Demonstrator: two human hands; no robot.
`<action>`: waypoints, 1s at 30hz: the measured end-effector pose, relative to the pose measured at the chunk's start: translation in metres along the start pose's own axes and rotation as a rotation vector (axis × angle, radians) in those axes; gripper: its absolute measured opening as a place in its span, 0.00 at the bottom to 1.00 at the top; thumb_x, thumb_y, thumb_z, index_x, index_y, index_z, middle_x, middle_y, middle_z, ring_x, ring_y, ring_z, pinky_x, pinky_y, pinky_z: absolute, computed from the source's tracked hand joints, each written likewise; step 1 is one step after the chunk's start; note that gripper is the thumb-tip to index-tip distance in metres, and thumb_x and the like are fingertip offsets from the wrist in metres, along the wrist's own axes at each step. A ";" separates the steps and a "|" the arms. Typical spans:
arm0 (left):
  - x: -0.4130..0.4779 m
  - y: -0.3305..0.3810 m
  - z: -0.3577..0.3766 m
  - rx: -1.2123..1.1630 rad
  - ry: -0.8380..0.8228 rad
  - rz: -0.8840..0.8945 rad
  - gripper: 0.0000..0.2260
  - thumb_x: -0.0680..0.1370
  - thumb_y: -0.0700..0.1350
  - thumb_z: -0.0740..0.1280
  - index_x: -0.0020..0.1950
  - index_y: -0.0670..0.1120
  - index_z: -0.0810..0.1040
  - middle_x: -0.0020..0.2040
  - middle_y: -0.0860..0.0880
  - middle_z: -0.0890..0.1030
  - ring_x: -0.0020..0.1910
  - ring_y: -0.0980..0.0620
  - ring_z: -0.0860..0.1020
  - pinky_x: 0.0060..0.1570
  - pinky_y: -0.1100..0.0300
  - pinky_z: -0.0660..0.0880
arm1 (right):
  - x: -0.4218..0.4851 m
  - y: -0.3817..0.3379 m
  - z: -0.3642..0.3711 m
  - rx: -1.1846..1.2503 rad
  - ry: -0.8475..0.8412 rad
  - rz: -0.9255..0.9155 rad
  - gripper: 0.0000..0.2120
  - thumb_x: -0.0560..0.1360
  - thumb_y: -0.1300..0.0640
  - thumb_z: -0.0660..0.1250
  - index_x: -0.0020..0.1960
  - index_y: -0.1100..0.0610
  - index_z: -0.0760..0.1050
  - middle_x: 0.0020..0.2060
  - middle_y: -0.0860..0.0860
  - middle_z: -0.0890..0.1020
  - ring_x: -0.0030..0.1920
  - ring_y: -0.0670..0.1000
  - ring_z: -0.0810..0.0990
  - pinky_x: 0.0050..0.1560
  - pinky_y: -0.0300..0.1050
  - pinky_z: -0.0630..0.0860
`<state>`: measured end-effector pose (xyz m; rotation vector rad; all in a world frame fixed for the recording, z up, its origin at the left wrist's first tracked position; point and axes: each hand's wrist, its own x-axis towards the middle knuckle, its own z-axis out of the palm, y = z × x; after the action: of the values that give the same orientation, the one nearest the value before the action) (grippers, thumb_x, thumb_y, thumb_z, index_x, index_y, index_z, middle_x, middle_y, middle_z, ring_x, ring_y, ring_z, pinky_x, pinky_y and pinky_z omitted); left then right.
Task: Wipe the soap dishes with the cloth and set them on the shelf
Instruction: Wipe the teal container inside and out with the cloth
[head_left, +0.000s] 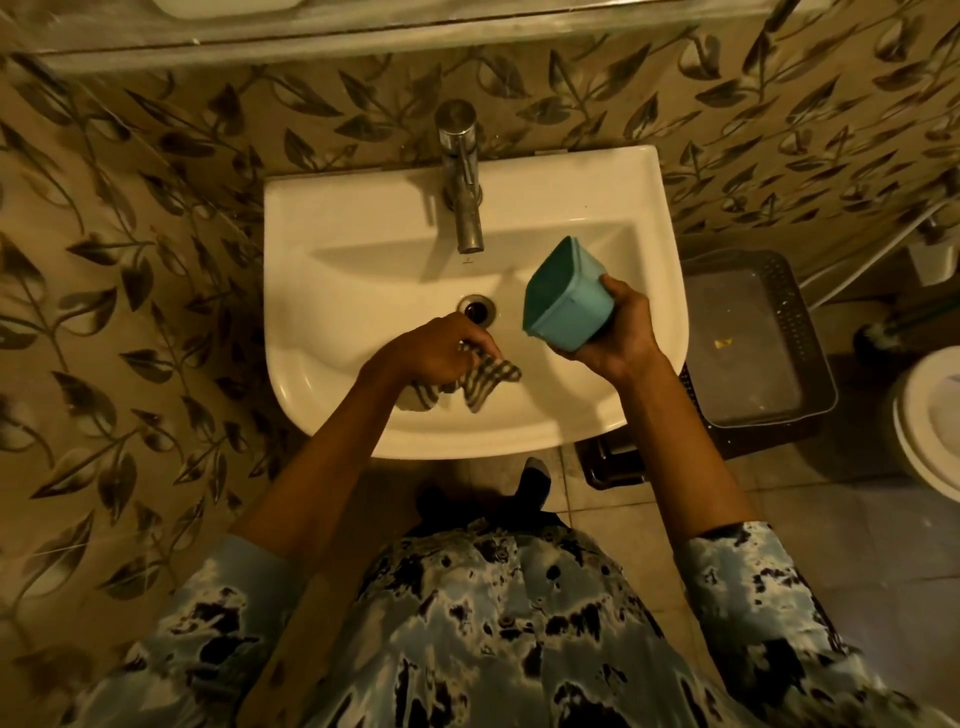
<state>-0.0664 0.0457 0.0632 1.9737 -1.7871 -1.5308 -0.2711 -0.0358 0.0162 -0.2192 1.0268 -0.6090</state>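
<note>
My right hand (621, 332) grips a teal soap dish (563, 296) above the right side of the white sink (322, 218), tilted so its open side faces left. My left hand (436, 353) holds a striped cloth (480, 382) bunched low over the basin, just in front of the drain (475, 307). Part of the cloth hangs below my fingers. A grey shelf ledge (363, 34) runs along the wall at the top of the view.
A chrome tap (462, 176) stands at the back of the sink. A dark perforated basket (753, 348) with a clear lid sits on the floor to the right, and a white toilet (930, 421) is at the right edge. Leaf-patterned tiles cover the walls.
</note>
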 end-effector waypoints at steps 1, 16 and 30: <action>-0.001 -0.005 0.000 -0.060 0.067 -0.027 0.15 0.78 0.31 0.59 0.59 0.42 0.79 0.56 0.38 0.80 0.49 0.39 0.81 0.49 0.47 0.79 | -0.002 0.000 -0.001 0.028 -0.020 0.009 0.18 0.75 0.50 0.58 0.62 0.53 0.71 0.51 0.57 0.78 0.50 0.59 0.77 0.50 0.52 0.76; -0.001 0.026 0.056 -0.061 0.852 0.291 0.21 0.76 0.33 0.61 0.65 0.51 0.75 0.58 0.47 0.74 0.57 0.46 0.70 0.51 0.57 0.76 | -0.002 0.022 0.028 0.084 -0.013 0.042 0.23 0.72 0.51 0.66 0.64 0.58 0.70 0.55 0.62 0.76 0.55 0.63 0.78 0.49 0.63 0.80; 0.000 -0.044 0.072 -0.075 0.653 0.048 0.29 0.68 0.25 0.65 0.58 0.54 0.78 0.51 0.63 0.64 0.53 0.47 0.73 0.40 0.50 0.81 | 0.007 0.002 0.021 -0.083 0.083 0.017 0.34 0.70 0.47 0.69 0.71 0.51 0.59 0.64 0.59 0.74 0.61 0.59 0.77 0.66 0.63 0.67</action>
<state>-0.0840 0.0981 -0.0006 2.0430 -1.4552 -0.7769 -0.2503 -0.0398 0.0208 -0.2589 1.1345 -0.5641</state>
